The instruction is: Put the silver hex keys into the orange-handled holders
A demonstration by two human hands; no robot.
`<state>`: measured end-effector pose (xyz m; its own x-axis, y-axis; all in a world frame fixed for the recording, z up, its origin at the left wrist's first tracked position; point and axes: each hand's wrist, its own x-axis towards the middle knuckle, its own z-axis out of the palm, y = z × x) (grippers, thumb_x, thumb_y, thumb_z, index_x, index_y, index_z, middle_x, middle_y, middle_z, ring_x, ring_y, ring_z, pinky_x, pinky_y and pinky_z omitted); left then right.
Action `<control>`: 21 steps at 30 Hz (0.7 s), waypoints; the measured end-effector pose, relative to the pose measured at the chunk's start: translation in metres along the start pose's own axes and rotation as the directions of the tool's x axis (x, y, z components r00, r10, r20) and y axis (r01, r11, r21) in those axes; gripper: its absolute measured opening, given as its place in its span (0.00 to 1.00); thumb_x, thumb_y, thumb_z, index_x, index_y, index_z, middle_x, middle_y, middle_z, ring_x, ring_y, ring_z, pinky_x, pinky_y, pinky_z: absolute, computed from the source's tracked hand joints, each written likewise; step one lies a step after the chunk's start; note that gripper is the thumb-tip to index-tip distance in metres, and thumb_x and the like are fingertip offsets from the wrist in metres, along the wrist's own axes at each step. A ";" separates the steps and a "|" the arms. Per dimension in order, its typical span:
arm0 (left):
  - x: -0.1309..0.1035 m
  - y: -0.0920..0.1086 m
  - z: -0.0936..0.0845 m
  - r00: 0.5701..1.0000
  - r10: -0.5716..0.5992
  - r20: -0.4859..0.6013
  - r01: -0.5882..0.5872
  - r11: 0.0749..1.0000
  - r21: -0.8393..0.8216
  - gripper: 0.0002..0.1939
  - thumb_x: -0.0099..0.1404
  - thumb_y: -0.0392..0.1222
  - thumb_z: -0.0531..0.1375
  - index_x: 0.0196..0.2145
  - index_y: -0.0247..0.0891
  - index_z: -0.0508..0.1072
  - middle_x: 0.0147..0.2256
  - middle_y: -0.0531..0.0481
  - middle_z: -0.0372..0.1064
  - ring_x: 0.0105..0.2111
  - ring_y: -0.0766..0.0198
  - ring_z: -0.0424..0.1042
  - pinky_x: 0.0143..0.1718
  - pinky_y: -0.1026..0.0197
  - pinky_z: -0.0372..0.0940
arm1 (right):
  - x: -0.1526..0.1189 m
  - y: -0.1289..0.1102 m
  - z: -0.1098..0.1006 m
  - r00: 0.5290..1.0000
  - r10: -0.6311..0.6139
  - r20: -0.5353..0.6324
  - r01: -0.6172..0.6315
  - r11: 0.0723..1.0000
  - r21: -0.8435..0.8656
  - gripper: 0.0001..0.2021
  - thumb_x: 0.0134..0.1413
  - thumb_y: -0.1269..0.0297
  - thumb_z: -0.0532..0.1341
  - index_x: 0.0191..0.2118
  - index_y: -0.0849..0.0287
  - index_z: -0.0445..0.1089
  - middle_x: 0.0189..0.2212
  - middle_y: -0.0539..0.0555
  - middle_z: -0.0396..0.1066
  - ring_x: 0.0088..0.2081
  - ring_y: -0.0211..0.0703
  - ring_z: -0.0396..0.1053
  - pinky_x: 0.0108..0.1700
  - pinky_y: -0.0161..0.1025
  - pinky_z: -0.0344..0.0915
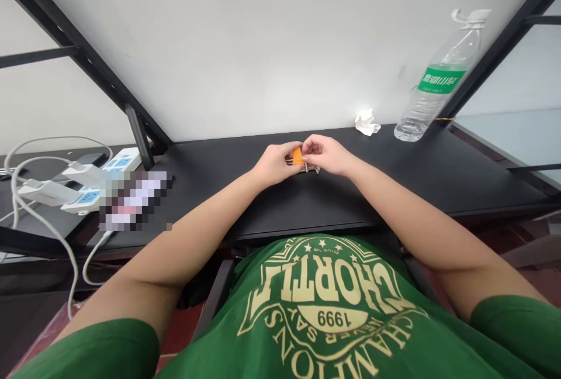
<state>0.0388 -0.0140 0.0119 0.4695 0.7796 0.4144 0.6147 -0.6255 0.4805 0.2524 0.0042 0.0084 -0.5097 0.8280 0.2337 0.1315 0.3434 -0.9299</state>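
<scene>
The left hand (278, 164) is pinching one orange piece (297, 156) between thumb and fingers. The right hand (325, 154) is curling its fingertips in at the three o'clock edge of it; I cannot tell whether they are gripping too. The piece is sitting between the two hands, and some thin pale sticks (307, 167) are poking out below, too covered to count.

At six o'clock one green T-shirt (328, 297) is showing upside-down print: "1999", "NEVER SAY", "GIVE UP", "CHAMPION", five stars. At two o'clock one crumpled tissue (367, 122) is lying on the black desk (307, 209); farther out one bottle (453, 51) is standing, its green label (440, 80) carrying "湖山泉". Around nine o'clock one power strip (119, 162) is holding two white adapters (87, 175), one pixelated device (135, 197) lying beside it.
</scene>
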 end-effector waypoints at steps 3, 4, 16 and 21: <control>-0.001 -0.001 0.002 1.000 -0.001 -0.010 0.000 0.999 -0.050 0.25 0.61 0.45 0.65 0.56 0.36 0.77 0.39 0.50 0.79 0.37 0.63 0.76 0.44 0.62 0.72 | 0.000 -0.001 0.000 0.997 0.073 0.022 -0.073 0.997 -0.007 0.10 0.54 0.63 0.72 0.37 0.58 0.71 0.30 0.51 0.74 0.30 0.38 0.70 0.31 0.36 0.68; -0.001 -0.002 0.003 1.000 -0.008 -0.009 0.007 0.998 -0.066 0.29 0.62 0.46 0.66 0.59 0.36 0.75 0.41 0.49 0.79 0.38 0.62 0.77 0.45 0.61 0.73 | 0.000 -0.002 0.000 0.994 0.099 0.041 -0.098 0.995 -0.020 0.10 0.54 0.62 0.72 0.36 0.58 0.72 0.30 0.51 0.74 0.29 0.38 0.69 0.30 0.35 0.66; 0.001 -0.013 -0.005 0.999 -0.023 0.034 0.022 1.000 0.022 0.32 0.62 0.48 0.67 0.63 0.37 0.72 0.37 0.50 0.78 0.38 0.60 0.77 0.48 0.58 0.73 | 0.001 0.000 -0.001 0.987 0.157 0.042 -0.161 0.980 0.120 0.14 0.50 0.56 0.76 0.29 0.60 0.76 0.25 0.52 0.72 0.26 0.36 0.65 0.27 0.35 0.64; -0.001 -0.008 -0.008 0.998 0.029 0.058 -0.033 0.996 0.077 0.20 0.63 0.51 0.65 0.51 0.41 0.77 0.35 0.52 0.77 0.33 0.63 0.74 0.40 0.61 0.69 | 0.000 -0.001 -0.001 0.985 0.172 0.025 -0.170 0.983 -0.064 0.13 0.59 0.53 0.69 0.32 0.59 0.77 0.24 0.52 0.71 0.27 0.38 0.67 0.31 0.37 0.66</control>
<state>0.0286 -0.0099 0.0140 0.5231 0.7616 0.3825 0.6455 -0.6471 0.4057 0.2533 0.0049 0.0095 -0.5002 0.8636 0.0628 0.2707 0.2249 -0.9360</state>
